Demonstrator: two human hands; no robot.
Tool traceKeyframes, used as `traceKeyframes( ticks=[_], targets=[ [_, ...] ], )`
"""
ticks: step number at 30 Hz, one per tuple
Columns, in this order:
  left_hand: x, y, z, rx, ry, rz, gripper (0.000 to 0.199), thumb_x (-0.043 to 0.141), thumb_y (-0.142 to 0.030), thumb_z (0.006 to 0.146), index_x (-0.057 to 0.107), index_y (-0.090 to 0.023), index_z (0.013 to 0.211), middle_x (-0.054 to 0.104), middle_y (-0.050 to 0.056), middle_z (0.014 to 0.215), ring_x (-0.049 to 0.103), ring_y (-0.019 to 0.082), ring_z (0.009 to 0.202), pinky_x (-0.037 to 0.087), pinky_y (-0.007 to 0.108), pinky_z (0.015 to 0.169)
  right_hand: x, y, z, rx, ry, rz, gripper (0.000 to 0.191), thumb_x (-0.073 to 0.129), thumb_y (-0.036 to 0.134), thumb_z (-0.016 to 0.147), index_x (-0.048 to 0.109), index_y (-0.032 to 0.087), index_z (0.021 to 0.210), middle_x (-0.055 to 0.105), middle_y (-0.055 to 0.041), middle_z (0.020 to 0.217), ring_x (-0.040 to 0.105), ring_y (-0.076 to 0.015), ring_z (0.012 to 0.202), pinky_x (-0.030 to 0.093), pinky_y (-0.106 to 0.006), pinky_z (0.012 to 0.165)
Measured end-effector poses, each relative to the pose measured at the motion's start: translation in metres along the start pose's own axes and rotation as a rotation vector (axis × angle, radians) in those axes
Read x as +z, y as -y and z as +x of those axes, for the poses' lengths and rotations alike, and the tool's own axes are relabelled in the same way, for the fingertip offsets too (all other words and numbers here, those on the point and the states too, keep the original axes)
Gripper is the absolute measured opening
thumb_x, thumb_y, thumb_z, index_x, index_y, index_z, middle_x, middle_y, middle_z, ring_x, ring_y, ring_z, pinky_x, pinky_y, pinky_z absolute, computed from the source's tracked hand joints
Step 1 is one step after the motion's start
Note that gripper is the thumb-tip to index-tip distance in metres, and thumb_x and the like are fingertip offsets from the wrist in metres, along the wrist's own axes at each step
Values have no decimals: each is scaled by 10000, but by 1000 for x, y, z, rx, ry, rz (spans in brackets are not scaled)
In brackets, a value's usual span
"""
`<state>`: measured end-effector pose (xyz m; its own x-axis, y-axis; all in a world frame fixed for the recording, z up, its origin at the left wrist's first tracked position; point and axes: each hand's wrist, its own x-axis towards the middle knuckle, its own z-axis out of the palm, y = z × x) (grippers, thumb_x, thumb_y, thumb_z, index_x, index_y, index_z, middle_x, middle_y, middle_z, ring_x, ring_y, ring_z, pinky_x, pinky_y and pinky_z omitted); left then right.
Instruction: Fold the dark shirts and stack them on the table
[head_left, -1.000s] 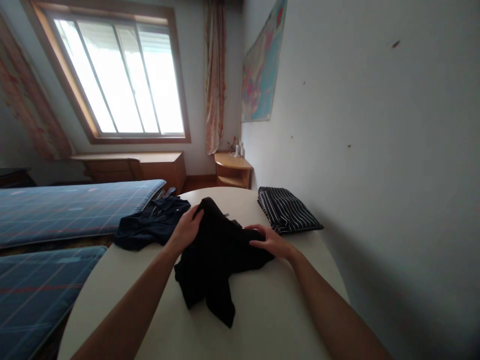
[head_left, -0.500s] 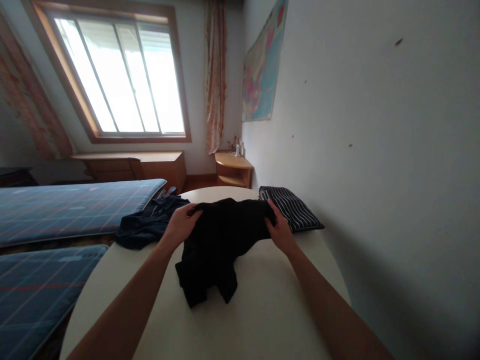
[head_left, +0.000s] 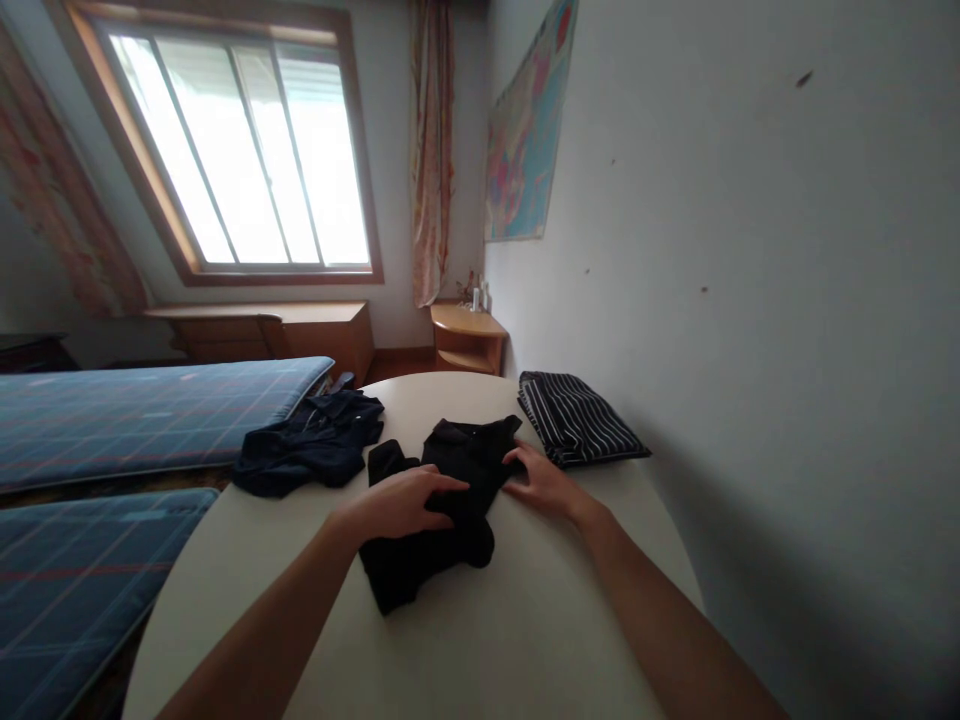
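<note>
- Two blue plaid mattresses, the far mattress (head_left: 150,415) and the near mattress (head_left: 67,560), lie side by side at the far left.
- The crumpled dark-blue garment (head_left: 311,445) rests on the left part of the round white bench (head_left: 525,640), apart from the hands.
- The left hand (head_left: 397,502) has let go of the upper edge it held half a second ago and now reaches across the middle of the cloth, thumb and forefinger parted, not closed on it as far as shows.
- The black garment (head_left: 472,455), stretched between both hands a moment ago, now lies low and bunched mid-bench, sleeve-like ends sticking out; it is down but not yet flat.
- The right hand (head_left: 547,485) has dropped lower and curls its fingers at the garment's right edge; whether they pinch it, one cannot tell.
- The folded striped cloth (head_left: 581,418) sits at the bench's right, near the wall.
- Counted: two mattresses, one bench, three pieces of cloth on it, two hands.
</note>
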<state>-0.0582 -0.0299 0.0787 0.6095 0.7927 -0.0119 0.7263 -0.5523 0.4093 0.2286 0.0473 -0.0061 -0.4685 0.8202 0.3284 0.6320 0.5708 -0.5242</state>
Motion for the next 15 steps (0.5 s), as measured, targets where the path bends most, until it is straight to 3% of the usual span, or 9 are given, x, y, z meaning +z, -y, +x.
traceKeyframes(
  ticks=[2,5,7,10,12,15],
  targets=[
    [4,-5,3,17,-8,45,348,603,-303,852,712,-265,1180,713,51,1039,652,228,958,469,292,857,-2,1,1,27,-3,-53,203,646,172,803,673,198,1003,663,-98,1147,625,-245,1108,467,-390,1008],
    [1,-4,7,-55,-109,75,269,542,-237,859,749,-245,1031,744,40,955,673,220,912,474,278,819,-7,1,4,83,-53,-125,263,540,73,804,705,209,959,714,-65,1029,663,-218,1003,483,-359,956],
    [-9,6,8,-146,-269,17,287,505,-224,862,741,-231,1027,747,36,899,684,204,835,486,270,770,-12,2,5,109,-162,-124,302,507,70,810,716,213,975,731,-60,1030,670,-221,1003,482,-368,961],
    [-28,31,5,-312,-655,-190,336,448,-244,881,712,-180,1079,733,36,818,675,179,702,512,266,686,-19,2,8,94,-408,-62,320,468,121,849,711,199,1041,731,-78,1066,670,-230,1017,484,-392,981],
    [-39,52,1,-434,-881,-316,374,426,-277,899,666,-159,1160,737,47,889,691,180,747,534,259,664,-21,2,10,68,-556,-19,358,426,154,882,692,186,1119,715,-96,1115,657,-232,1055,471,-406,1014],
    [-46,82,-1,-608,-970,-350,433,334,-323,957,611,-146,1240,739,80,1011,706,202,867,563,295,743,-17,-1,12,55,-603,17,444,394,214,918,598,164,1309,629,-128,1302,550,-254,1260,388,-451,1115]
  ],
)
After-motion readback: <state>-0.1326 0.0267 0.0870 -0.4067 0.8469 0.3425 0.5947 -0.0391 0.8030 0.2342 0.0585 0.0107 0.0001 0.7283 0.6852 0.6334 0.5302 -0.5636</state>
